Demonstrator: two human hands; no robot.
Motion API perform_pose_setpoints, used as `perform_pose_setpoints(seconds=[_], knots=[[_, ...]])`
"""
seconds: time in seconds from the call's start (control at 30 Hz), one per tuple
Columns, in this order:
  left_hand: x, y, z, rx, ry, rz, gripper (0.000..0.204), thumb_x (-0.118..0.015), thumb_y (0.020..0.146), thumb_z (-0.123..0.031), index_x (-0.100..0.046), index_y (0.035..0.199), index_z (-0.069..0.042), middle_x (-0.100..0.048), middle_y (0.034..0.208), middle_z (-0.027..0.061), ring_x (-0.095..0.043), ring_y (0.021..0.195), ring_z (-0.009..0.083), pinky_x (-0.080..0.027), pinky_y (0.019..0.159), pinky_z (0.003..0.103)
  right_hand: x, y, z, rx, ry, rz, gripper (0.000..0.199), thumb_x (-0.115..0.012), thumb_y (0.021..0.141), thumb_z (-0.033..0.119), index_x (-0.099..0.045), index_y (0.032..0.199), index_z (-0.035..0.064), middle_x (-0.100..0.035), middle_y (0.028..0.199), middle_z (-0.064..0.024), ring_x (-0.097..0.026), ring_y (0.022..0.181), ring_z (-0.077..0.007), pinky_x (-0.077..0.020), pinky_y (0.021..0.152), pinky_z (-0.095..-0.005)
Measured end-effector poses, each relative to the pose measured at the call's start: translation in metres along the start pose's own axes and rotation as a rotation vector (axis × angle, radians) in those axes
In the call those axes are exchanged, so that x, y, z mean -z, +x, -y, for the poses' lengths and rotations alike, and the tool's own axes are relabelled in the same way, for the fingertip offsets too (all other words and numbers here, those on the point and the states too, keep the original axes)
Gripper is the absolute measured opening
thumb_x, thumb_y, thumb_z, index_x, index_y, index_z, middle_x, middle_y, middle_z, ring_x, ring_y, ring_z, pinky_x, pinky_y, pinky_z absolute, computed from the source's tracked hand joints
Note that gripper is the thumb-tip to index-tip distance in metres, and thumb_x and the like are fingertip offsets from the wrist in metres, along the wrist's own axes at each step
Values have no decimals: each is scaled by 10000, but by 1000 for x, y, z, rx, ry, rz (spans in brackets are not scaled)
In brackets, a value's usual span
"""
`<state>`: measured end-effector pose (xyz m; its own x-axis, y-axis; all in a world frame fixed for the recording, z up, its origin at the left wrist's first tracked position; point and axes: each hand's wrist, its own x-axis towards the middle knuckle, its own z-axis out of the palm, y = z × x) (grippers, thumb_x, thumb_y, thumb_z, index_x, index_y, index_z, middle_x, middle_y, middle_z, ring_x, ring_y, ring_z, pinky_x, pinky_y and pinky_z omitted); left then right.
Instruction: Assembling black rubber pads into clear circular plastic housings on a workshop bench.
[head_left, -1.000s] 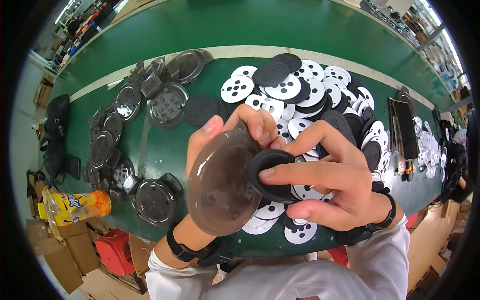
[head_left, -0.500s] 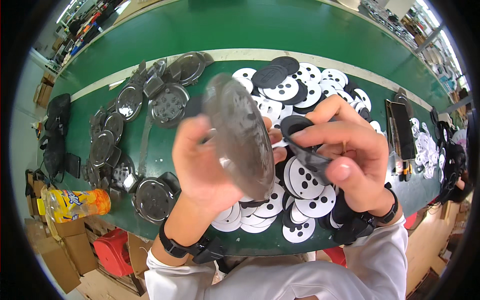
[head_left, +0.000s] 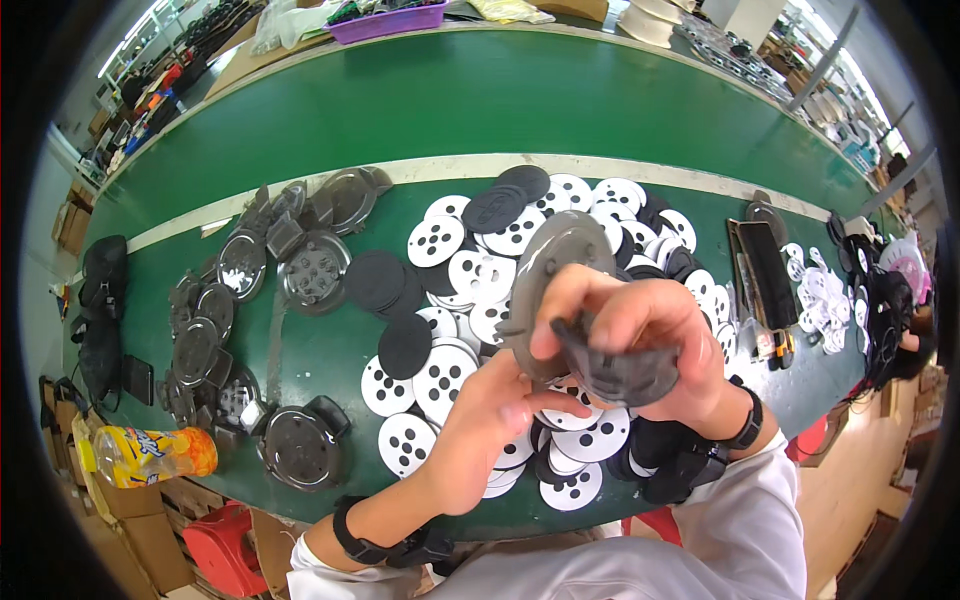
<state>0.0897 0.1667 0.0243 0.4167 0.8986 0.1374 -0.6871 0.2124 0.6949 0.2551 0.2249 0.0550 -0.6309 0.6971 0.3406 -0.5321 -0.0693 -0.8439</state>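
Green work surface is running across the whole frame, curving with the lens, a pale stripe crossing it above the parts. Left of centre, dark grey round covers (head_left: 312, 268) are lying scattered; centre and right, a heap of white perforated discs (head_left: 437, 240) and flat black discs (head_left: 375, 280) is spreading under the hands. An orange drink bottle (head_left: 150, 455) is lying at lower left. Right hand (head_left: 650, 335) is curling its fingers closed around a small dark ribbed part (head_left: 620, 370), thumb and fingers pinching it against the grey round plate (head_left: 555, 262), which is standing just above the heap at centre frame. Left hand (head_left: 495, 425) is coming up from below, fingers loosely bent, fingertips reaching toward the plate's lower edge — whether it is actually gripping the plate cannot be told, since the right hand is covering the contact. Judging from this, the fitting step looks to be in hand: the ribbed part being seated onto the plate. The next move would call for steadying the plate from beneath and pressing evenly, so nothing tilts out of seat. Plate is sitting tilted on edge, broad face turning toward upper left of the frame, its long axis running roughly from lower left to upper right — the ribbed part is lying across its lower right portion.
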Motion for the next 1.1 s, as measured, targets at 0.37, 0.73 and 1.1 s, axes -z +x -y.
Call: perform_pose_setpoints(seconds=[0.37, 0.73, 1.1], knots=[[-12, 0, -10, -176, 540, -280, 337, -444, 955, -103, -363, 1247, 45, -581, 1026, 142, -594, 657, 132, -474, 520, 227, -3, -2, 28, 231, -1157, -182, 450, -600, 874, 342, -654, 1011, -83, -465, 1005, -118, -389, 574, -31, -300, 511, -177], [-9, -8, -8, -192, 796, -172, 419, -478, 926, -62, -278, 1272, 63, -570, 1036, 197, -633, 671, 199, -502, 480, 236, -1, 5, 15, 196, -1028, -247, 471, -541, 905, 390, -670, 987, -55, -479, 794, -42, -396, 717, -113, -308, 630, -234], [-23, -7, -18, -112, 524, -306, 389, -545, 898, -36, -383, 1237, 62, -597, 944, 102, -558, 589, 94, -441, 503, 201, 0, 3, 22, 227, -1230, -63, 450, -580, 875, 375, -686, 971, -51, -523, 878, -127, -434, 717, -136, -349, 591, -235]])
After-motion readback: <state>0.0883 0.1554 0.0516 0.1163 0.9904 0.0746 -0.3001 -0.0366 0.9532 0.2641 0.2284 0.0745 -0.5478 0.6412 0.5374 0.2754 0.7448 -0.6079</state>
